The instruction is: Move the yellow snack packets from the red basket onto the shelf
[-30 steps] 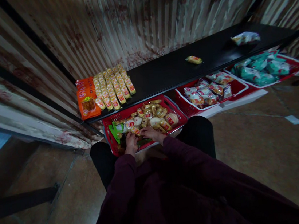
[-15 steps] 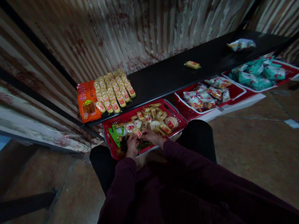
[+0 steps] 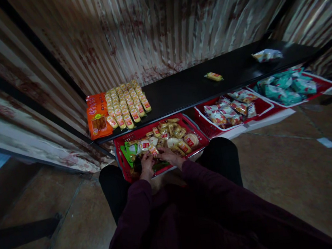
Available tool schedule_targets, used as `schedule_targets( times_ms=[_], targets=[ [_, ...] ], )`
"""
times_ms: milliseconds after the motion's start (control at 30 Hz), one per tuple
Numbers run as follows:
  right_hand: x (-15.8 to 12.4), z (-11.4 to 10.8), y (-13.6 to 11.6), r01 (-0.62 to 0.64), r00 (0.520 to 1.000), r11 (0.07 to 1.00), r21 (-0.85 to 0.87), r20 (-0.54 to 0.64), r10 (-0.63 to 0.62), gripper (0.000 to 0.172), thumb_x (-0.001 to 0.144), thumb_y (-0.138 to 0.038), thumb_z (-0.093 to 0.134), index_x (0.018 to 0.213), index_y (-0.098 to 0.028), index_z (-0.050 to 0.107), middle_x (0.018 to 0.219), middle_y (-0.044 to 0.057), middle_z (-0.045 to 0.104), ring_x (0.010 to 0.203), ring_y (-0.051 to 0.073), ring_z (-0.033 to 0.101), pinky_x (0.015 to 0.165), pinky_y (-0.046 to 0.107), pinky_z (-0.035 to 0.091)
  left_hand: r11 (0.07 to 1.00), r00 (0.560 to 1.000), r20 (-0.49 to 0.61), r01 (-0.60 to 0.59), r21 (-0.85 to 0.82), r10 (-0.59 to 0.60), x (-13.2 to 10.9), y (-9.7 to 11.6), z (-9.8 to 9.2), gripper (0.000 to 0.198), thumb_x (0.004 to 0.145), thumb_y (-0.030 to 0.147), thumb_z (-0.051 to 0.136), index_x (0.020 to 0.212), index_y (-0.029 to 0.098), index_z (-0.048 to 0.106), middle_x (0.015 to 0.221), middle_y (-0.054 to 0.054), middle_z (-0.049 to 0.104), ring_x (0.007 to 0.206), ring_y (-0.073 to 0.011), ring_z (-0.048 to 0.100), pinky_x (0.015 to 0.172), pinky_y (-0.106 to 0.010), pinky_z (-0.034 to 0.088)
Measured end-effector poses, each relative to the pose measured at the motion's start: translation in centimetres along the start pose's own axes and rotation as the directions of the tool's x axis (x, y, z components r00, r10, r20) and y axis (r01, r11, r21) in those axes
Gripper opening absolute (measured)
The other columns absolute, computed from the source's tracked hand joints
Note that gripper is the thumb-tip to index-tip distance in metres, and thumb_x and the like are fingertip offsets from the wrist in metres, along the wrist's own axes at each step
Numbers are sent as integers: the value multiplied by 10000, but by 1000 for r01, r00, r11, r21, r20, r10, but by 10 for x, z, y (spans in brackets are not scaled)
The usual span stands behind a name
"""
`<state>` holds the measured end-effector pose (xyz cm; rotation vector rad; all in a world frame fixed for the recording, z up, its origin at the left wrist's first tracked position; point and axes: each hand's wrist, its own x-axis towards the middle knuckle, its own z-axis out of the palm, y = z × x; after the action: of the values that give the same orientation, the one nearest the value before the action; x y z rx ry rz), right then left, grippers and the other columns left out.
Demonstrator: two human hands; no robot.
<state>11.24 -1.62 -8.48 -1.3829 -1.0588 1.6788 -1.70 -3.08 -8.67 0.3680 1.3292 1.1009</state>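
Over a red plastic basket (image 3: 203, 136) close to my knees, both hands meet at a small wrapped snack cake (image 3: 153, 150) with a yellow wrapper and red label. My left hand (image 3: 147, 162) pinches its left side. Fingers of my right hand (image 3: 169, 155) close on its right side. Around them in the basket lie several similar yellow packets (image 3: 184, 146), round pale wrapped cakes (image 3: 191, 140) and green packets (image 3: 126, 155). Dark items under my hands are hard to make out.
On the black shelf (image 3: 177, 92) stand rows of yellow snack cakes (image 3: 126, 103) beside orange bags (image 3: 97, 117). A single yellow packet (image 3: 214, 77) and a pale bag (image 3: 267, 54) lie farther right. Below are red baskets with white-red packets (image 3: 228, 112) and teal packets (image 3: 286, 86).
The view has shifted slightly. Both hands stay at the same snack cake over the basket, with only small finger movement.
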Motion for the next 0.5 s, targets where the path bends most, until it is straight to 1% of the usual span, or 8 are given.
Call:
schedule_targets(
  times_ms=[167,267,400,500],
  targets=[
    [-1,3,-4,-87,993,995,48,-78,91,315,636,-251,695,939,-202,626,870,16,671,750,134,593,645,225,467,1000,1000,-18,-5,12,5,0,1,1,417,636,262,765,1022,191,622,773,1,614,625,-72,544,638,-215,439],
    [-1,3,-3,-99,987,990,99,-116,110,289,669,-268,685,946,-200,641,869,32,677,752,138,606,668,237,487,1000,999,-39,-5,14,6,-1,3,1,402,649,250,756,1022,194,615,798,-3,613,636,-73,547,646,-221,452],
    [-1,2,-3,-100,989,988,118,-101,112,292,694,-286,678,972,-200,659,844,32,685,732,136,611,673,247,503,999,996,-74,-46,21,47,-2,3,2,380,648,258,752,993,213,599,827,4,605,656,-82,562,642,-228,459],
    [0,2,-3,-99,990,988,120,-85,109,290,692,-268,695,972,-199,671,818,32,688,706,133,607,662,253,500,996,991,-97,-89,15,90,-1,1,2,326,648,229,736,932,209,578,823,9,599,652,-79,559,626,-218,455]
  ],
)
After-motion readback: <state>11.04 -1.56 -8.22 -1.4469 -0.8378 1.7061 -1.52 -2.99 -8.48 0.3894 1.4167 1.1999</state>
